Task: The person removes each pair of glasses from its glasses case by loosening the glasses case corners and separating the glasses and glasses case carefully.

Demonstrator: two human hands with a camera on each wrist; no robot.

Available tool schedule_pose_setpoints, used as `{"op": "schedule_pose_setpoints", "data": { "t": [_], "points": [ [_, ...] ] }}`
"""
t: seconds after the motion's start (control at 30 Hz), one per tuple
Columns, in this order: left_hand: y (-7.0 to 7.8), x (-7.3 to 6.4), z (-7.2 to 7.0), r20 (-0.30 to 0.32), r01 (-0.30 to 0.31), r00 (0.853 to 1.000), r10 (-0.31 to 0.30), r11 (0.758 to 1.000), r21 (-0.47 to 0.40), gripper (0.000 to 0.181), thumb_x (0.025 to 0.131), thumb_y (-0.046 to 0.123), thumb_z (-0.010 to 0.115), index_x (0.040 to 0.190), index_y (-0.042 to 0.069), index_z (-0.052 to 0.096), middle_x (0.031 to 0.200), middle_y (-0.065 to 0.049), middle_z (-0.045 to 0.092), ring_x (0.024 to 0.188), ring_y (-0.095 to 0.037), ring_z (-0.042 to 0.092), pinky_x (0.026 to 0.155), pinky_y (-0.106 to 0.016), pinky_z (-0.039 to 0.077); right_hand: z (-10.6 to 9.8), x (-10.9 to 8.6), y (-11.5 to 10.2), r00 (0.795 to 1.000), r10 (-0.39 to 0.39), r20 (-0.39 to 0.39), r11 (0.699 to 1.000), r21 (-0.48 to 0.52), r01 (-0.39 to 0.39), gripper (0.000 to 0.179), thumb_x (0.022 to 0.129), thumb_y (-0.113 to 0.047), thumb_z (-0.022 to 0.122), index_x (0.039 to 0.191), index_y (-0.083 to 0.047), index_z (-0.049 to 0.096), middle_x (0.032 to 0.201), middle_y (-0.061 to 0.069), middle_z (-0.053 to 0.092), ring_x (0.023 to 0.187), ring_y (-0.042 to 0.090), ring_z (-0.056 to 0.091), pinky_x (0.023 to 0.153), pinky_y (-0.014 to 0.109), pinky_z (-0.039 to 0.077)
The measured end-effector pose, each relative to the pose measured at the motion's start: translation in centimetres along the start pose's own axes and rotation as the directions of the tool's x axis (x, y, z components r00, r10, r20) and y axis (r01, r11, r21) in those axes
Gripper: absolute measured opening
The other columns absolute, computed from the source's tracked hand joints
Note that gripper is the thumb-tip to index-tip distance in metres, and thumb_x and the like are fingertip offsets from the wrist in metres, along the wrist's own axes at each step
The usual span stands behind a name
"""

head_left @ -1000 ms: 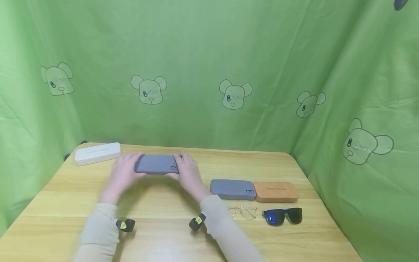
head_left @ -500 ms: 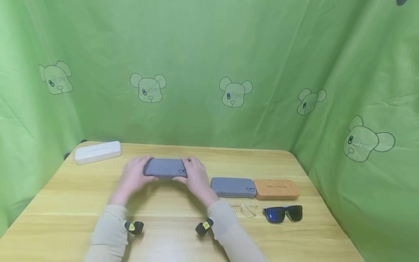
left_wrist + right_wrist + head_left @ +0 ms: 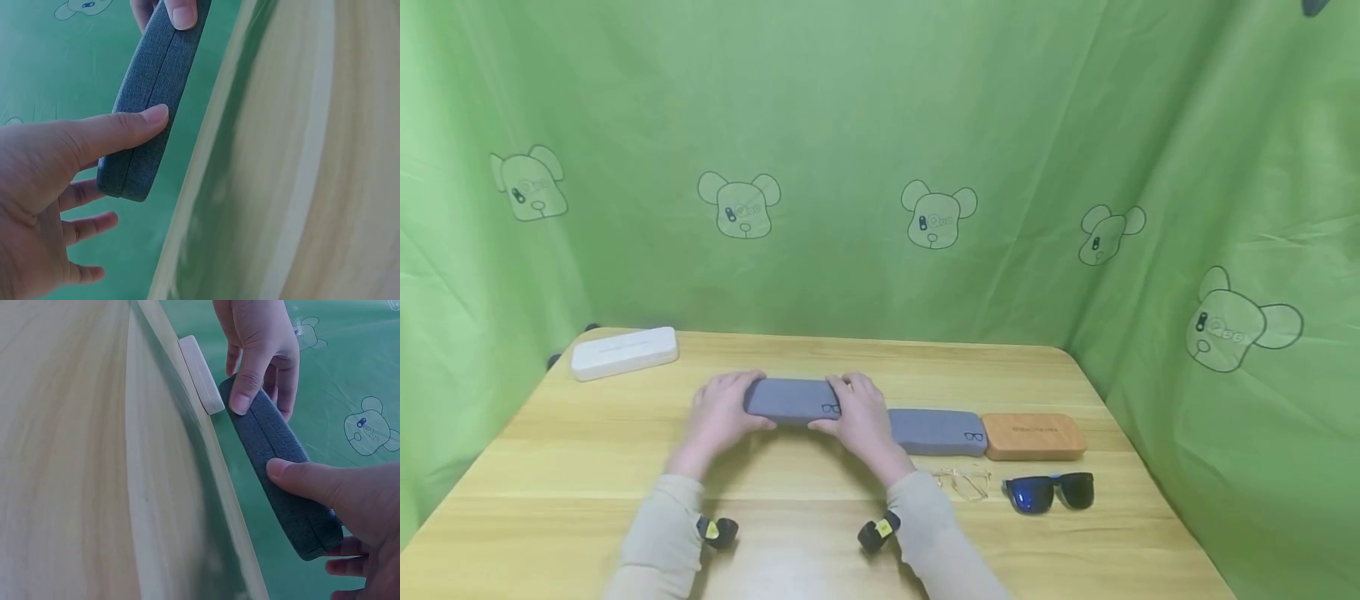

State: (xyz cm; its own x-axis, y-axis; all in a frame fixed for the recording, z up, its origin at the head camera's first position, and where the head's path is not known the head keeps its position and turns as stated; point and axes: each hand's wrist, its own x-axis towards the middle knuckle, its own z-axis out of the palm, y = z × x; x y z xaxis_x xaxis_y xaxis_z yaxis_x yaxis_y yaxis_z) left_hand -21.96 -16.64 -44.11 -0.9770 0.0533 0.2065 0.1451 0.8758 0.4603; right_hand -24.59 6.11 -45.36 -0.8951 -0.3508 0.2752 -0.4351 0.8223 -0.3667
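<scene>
Both hands hold one grey-blue fabric glasses case [image 3: 792, 400] above the table, its lid closed. My left hand [image 3: 724, 417] grips the left end, and my right hand [image 3: 861, 421] grips the right end. In the left wrist view, the left thumb [image 3: 134, 128] presses the near side of the case [image 3: 147, 106] across its seam. From the right wrist view, the right thumb [image 3: 300, 475] lies on the case [image 3: 275, 450] in the same way. A second grey-blue glasses case [image 3: 938, 432] lies on the table just right of my right hand.
An orange-brown glasses case [image 3: 1034, 437] touches the second grey one. In front lie thin-framed eyeglasses [image 3: 964, 482], partly hidden by the right sleeve, and dark sunglasses [image 3: 1049, 492] with blue lenses. A white glasses case [image 3: 625, 352] sits at the far left corner. A green curtain [image 3: 842, 108] surrounds the table.
Both hands have carried the held case to the right and slightly toward me, closer to the second grey case. The things on the table have stayed put.
</scene>
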Motion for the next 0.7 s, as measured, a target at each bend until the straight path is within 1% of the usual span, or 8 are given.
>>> {"op": "schedule_pose_setpoints", "data": {
  "t": [0.23, 0.47, 0.7],
  "points": [
    [0.6, -0.1, 0.7, 0.025, 0.019, 1.0, -0.02, 1.0, 0.019, 0.084, 0.065, 0.037, 0.088, 0.137, 0.014, 0.053, 0.14, -0.017, 0.055, 0.128, -0.045, 0.048, 0.109, -0.071, 0.025, -0.3, -0.2, 0.8, 0.999, 0.033, 0.04, 0.999, 0.01, -0.033, 0.084, 0.069, -0.053, 0.082, 0.138, -0.014, 0.053, 0.132, 0.012, 0.056, 0.125, 0.029, 0.05, 0.111, 0.048, 0.039],
    [1.2, 0.0, 1.3, 0.059, 0.055, 0.997, -0.057, 0.998, 0.023, 0.085, 0.064, 0.038, 0.088, 0.138, 0.016, 0.052, 0.14, -0.016, 0.056, 0.127, -0.044, 0.049, 0.107, -0.07, 0.028, -0.8, -0.4, 1.4, 0.996, 0.028, 0.088, 0.999, 0.025, -0.03, 0.084, 0.069, -0.052, 0.082, 0.137, -0.012, 0.054, 0.128, 0.011, 0.058, 0.118, 0.028, 0.054, 0.107, 0.046, 0.043],
    [1.9, 0.0, 1.7, 0.097, 0.078, 0.992, -0.081, 0.996, 0.032, 0.086, 0.064, 0.039, 0.088, 0.139, 0.016, 0.052, 0.14, -0.016, 0.056, 0.124, -0.044, 0.05, 0.104, -0.067, 0.032, -1.1, -0.3, 2.1, 0.99, 0.014, 0.138, 1.0, -0.02, -0.011, 0.084, 0.067, -0.054, 0.083, 0.134, -0.011, 0.056, 0.124, 0.009, 0.06, 0.115, 0.026, 0.056, 0.105, 0.046, 0.045]
  ]
}}
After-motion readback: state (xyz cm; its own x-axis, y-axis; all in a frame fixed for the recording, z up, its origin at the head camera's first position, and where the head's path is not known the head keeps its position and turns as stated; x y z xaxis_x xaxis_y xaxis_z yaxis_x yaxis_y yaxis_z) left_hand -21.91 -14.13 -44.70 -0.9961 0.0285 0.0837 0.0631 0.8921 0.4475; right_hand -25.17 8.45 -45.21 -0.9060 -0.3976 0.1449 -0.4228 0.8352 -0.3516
